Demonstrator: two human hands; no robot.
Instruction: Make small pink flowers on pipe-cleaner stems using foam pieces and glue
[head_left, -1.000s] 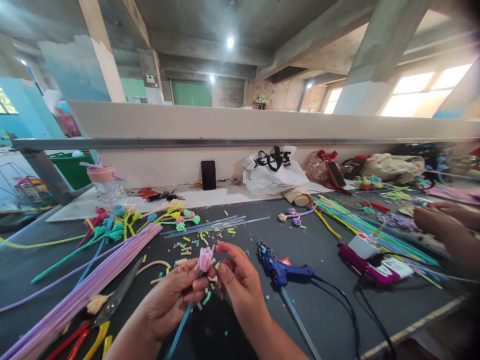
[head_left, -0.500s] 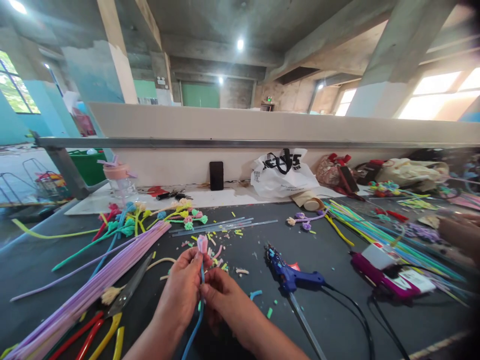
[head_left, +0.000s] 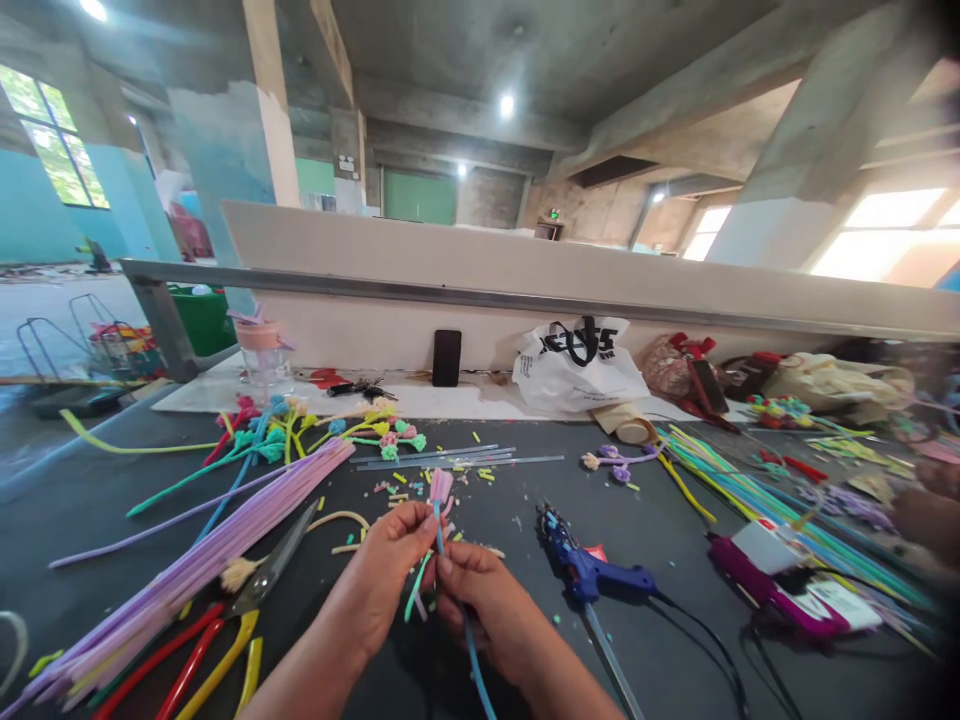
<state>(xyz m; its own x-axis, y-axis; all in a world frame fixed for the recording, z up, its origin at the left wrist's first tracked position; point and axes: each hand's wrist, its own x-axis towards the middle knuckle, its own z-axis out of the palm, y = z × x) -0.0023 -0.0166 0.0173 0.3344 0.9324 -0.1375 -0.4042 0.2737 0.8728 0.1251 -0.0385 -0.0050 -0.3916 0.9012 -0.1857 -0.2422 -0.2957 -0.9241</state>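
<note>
Both hands meet low in the middle over the dark table (head_left: 90, 500). My left hand (head_left: 386, 570) pinches a blue pipe-cleaner stem just under its pink flower head (head_left: 440, 487), holding it upright. My right hand (head_left: 487, 605) is closed on the blue stem (head_left: 476, 670) lower down, and a short green piece (head_left: 414, 590) sticks out between the two hands. Small cut scraps of pipe cleaner lie scattered beyond the fingers.
A bundle of lilac pipe cleaners (head_left: 217, 550) and yellow-handled scissors (head_left: 247, 610) lie at left, finished flowers (head_left: 315, 430) behind. A blue glue gun (head_left: 589, 570) sits at right, a purple one (head_left: 780, 585) further right. Another person's hand (head_left: 926, 520) is at the right edge.
My right hand slid from beside the pink flower head down onto the blue stem, and the flower now stands higher above both hands. The view has swung left.
</note>
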